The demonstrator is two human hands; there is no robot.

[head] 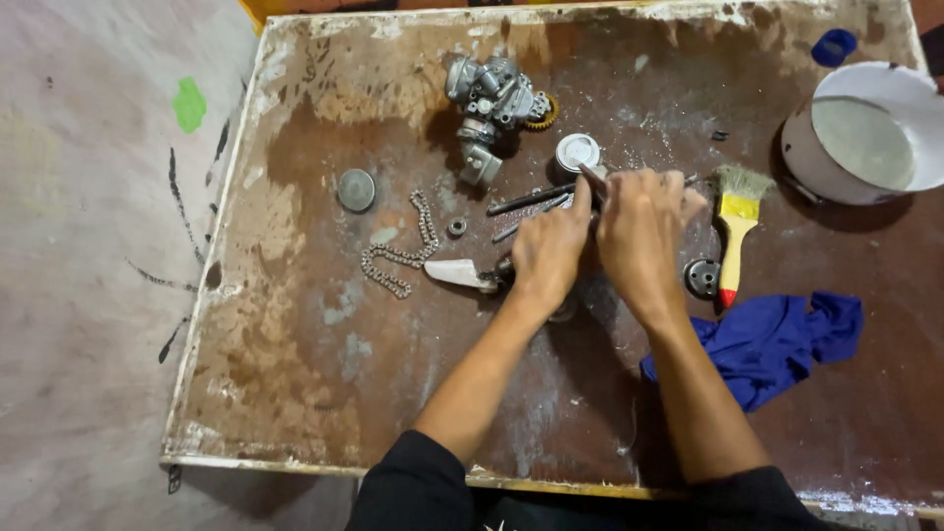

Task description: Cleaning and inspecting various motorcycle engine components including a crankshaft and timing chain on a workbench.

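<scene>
Left hand (549, 251) and right hand (639, 231) both grip a small metal part (593, 180) above the worn table (324, 383)

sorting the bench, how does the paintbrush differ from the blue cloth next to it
The paintbrush is rigid and straight, lying lengthwise; the blue cloth is soft and crumpled in a heap. The paintbrush has a yellow handle with a red tip and pale bristles; the blue cloth is one colour. Both lie on the tray, right of the right hand.

One brush (736, 224), one chain (401, 248), two hands (547, 248)
</scene>
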